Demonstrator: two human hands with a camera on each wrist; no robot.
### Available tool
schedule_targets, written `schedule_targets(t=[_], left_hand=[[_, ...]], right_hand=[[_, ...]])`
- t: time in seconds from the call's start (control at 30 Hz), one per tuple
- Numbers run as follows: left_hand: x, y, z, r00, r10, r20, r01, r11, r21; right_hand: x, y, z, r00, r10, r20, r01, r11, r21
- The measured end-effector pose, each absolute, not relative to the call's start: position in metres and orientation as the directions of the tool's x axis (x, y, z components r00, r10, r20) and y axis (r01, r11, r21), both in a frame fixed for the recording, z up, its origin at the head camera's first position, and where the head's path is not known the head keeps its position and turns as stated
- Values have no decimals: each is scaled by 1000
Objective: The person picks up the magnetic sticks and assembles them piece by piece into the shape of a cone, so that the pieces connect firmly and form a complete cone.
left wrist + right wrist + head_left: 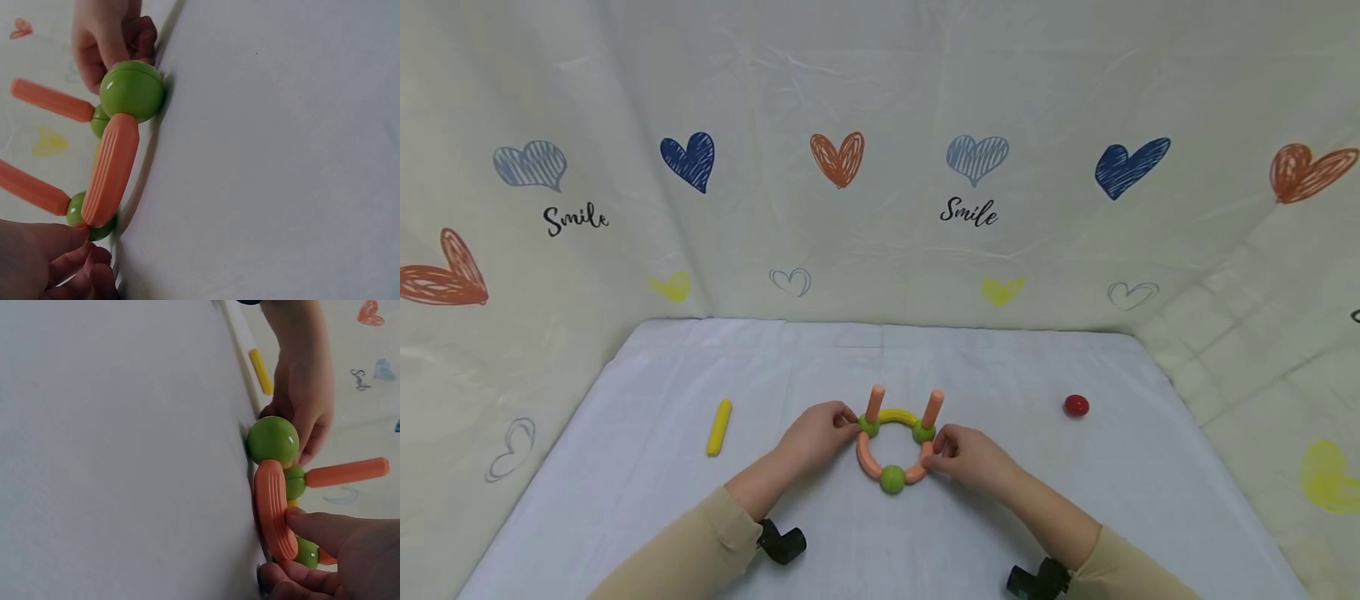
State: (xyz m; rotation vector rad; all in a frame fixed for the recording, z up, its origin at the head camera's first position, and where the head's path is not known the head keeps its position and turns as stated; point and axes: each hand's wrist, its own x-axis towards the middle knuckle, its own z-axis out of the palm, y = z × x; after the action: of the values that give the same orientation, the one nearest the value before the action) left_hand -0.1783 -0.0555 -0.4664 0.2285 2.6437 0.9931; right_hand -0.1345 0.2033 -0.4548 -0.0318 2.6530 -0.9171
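Observation:
A toy ring of curved rods and green balls lies flat on the table. Two curved orange rods and a curved yellow rod link three green balls, the nearest ball facing me. Straight orange rods stand up from the two far balls, leaning slightly. My left hand pinches the left green ball, its thumb by the orange rod's end. With thumb and fingers, my right hand grips the right curved orange rod, close to the right green ball.
A straight yellow rod lies left of the left hand. To the right, farther back, is a red ball. White cloth covers the table, and a curtain printed with hearts hangs behind it.

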Motion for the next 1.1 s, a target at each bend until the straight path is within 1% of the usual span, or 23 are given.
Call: schedule_targets(t=[0.37,0.67,0.93,1.1], left_hand=[[-185,-55,-467,-949,239,-206,43,743,667],[-186,-58,-467,-950,219,-221,17,746,666],[-181,-79,-457,-962,157,-223,-28,756,654],[-177,-100,-447,-969,114,-217,-54,764,643]], right_hand=[[-134,199,-456,-953,-126,-276,73,788,-612],[-132,198,-455,-957,-112,-267,78,789,-610],[-129,201,-456,-967,-99,-235,77,766,-639],[-128,206,-459,-967,-152,-204,29,731,-682]])
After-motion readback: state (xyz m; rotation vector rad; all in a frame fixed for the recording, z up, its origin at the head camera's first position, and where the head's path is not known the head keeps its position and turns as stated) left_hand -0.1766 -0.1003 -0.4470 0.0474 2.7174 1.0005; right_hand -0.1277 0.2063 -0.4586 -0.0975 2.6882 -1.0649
